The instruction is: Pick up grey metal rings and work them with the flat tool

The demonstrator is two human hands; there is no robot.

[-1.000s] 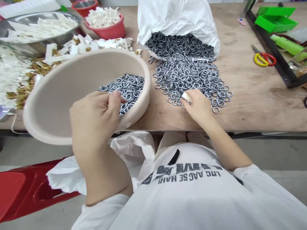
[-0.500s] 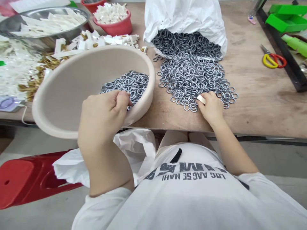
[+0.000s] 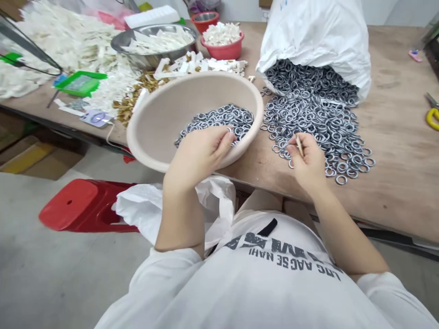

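Observation:
My left hand [image 3: 199, 153] is closed over the near right rim of a large beige bowl [image 3: 151, 125], thumb pressed against the fingers. What it pinches, if anything, I cannot make out. Grey metallic-looking rings [image 3: 219, 116] lie heaped in the bowl beside it. My right hand [image 3: 310, 162] is at the near edge of a bigger spread of grey rings [image 3: 308, 116] on the table. Between its thumb and fingers it grips a small flat cream-coloured piece [image 3: 299, 145]. The ring pile spills from the mouth of a white sack [image 3: 315, 36].
Behind the bowl are white and gold-brown pieces [image 3: 192, 64], a steel basin [image 3: 151, 59] and a red bowl [image 3: 226, 50] of white parts. A green tray [image 3: 80, 83] sits at left. Yellow-handled scissors [image 3: 432, 119] lie at right. A red stool [image 3: 73, 205] stands below the table edge.
The view has turned left, so everything sits further right. My right hand has turned, and the cream piece now shows edge-on. My left hand stays closed at the bowl.

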